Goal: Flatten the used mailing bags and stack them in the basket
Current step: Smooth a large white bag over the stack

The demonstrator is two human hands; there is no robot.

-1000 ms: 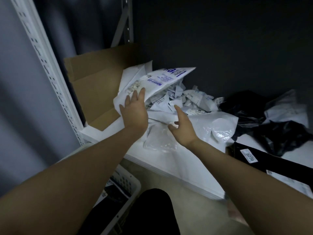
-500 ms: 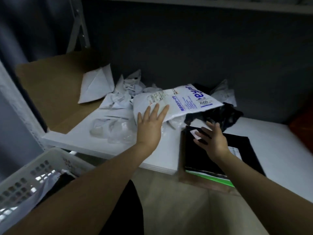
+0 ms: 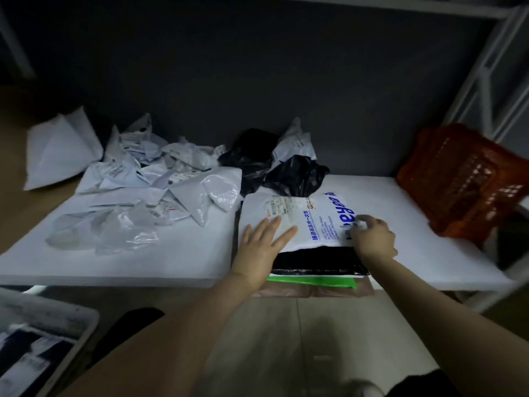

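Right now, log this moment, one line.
left hand: presses white mailing bag | right hand: pinches its edge | below: black bag

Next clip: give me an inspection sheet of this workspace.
Surface: white shelf board, partly covered.
Job's things: white printed bag atop flat stack; white basket lower left, contents blurred.
Clutter: crumpled white bags, crumpled black bags behind.
Hands: left hand presses flat on that bag; right hand curled at its right edge, grip unclear.
Cables: nothing seen.
Surroundings: orange basket tilted at right; metal rack frame.
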